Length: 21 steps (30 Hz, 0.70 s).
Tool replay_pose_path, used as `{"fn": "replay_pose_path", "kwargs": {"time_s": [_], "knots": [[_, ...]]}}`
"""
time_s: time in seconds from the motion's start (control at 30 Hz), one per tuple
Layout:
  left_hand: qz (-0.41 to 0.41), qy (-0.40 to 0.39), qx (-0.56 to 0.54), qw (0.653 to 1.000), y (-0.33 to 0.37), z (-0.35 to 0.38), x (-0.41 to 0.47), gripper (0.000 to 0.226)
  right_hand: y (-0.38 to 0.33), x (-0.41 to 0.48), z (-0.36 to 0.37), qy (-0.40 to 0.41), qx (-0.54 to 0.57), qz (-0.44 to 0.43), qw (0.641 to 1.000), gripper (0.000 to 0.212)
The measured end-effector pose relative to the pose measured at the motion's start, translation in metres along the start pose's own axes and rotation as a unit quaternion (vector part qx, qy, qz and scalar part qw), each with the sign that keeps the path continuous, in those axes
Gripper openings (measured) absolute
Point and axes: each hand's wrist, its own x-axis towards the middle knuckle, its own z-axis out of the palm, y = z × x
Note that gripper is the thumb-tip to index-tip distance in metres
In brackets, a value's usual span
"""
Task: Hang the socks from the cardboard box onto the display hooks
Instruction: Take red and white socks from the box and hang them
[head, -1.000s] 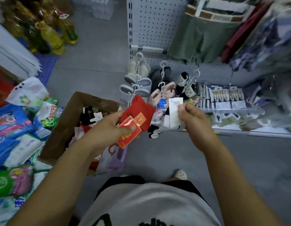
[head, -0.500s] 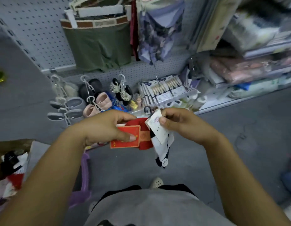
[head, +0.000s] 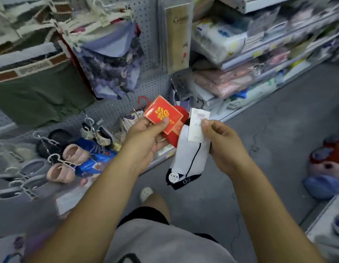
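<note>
My left hand (head: 145,138) grips a pair of red socks (head: 176,133) by its red card label with gold lettering (head: 163,114); a red hanger hook (head: 142,101) sticks up behind the label. My right hand (head: 219,141) pinches the white paper tag (head: 197,124) of a white sock with black trim (head: 187,160), which hangs down below it. Both pairs are held chest-high in front of the grey pegboard (head: 111,109). The cardboard box is out of view.
Slippers (head: 70,162) hang on clips at the pegboard's lower left, with underwear (head: 37,90) hanging above. Shelves of packed textiles (head: 240,54) stand at the right. More slippers (head: 326,168) lie on the grey floor (head: 269,149) at far right.
My view has swung right and up, away from the box toward the shelves. Both hands rose with their socks, and the red label now tilts up.
</note>
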Motion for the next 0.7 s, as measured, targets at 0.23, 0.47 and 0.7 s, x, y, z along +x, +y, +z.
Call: {"fn": "replay_pose_path", "kwargs": {"time_s": [0.23,0.47,0.7], "knots": [[0.06,-0.035,0.063,0.996,0.045,0.058,0.071,0.017,-0.064,0.064,-0.032,0.027,-0.043,-0.062,0.997,0.041],[0.212,-0.011,0.067,0.975,0.144,0.107,0.151,0.013,-0.155,0.156,-0.048,0.075,-0.069,-0.161,0.982,0.046],[0.322,0.002,0.146,0.935,0.215,0.162,0.219,0.015,-0.229,0.236,-0.056,0.086,-0.055,-0.217,0.971,0.033]]}}
